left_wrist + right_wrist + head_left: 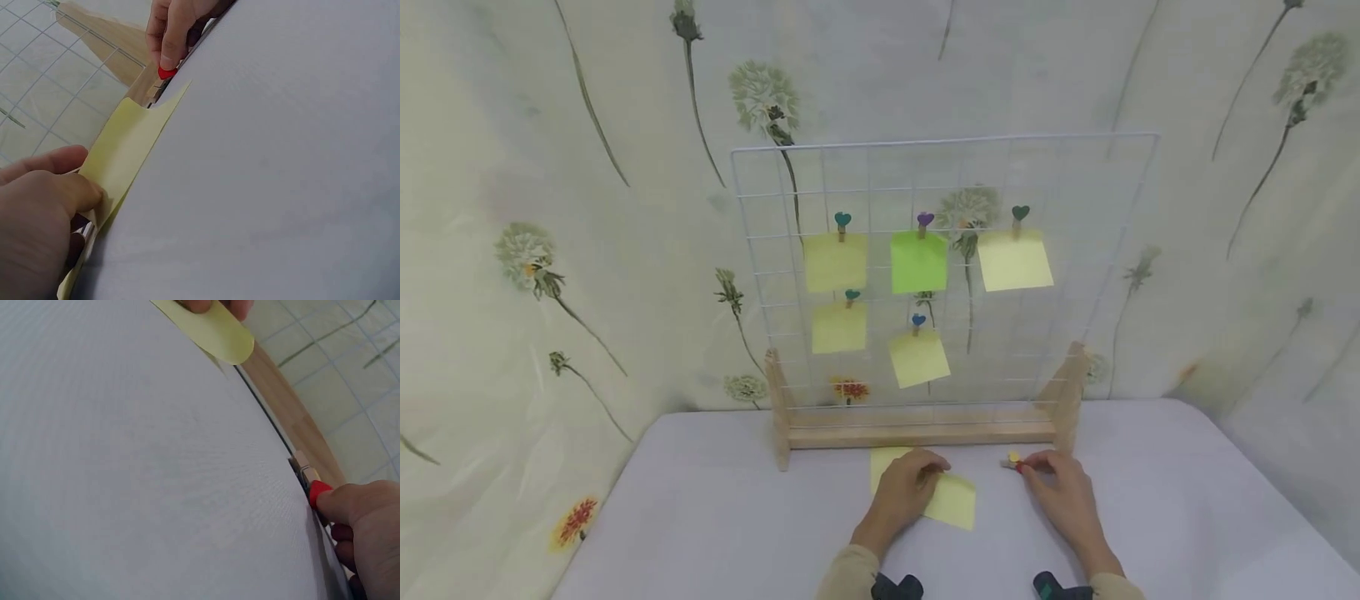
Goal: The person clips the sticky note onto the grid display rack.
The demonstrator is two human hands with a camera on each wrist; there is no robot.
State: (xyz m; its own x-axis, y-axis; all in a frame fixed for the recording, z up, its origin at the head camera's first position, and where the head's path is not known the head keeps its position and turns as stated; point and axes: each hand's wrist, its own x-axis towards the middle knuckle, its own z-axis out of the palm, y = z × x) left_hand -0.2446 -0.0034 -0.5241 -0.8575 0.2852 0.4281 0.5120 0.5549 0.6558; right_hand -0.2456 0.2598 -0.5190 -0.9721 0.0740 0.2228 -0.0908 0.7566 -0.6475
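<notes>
My left hand (904, 492) pinches a yellow sticky note (953, 502) between thumb and fingers, just above the white table in front of the rack. In the left wrist view the thumb presses on the face of the note (125, 144). Another piece of yellow paper (883, 463) shows behind that hand, partly hidden. To the right, my right hand (1063, 492) pinches a small wooden clothespin by its red heart (319, 492); the clothespin's wooden jaws (303, 464) point toward the left hand. A small yellow piece (1013, 457) shows beside the red heart, too small to tell.
A white wire grid (946, 143) stands upright in a wooden base (925, 436) behind the hands. Several notes hang on it from heart clothespins, among them a green note (919, 264) and a lower yellow note (919, 360). A flowered cloth (625, 275) covers the wall.
</notes>
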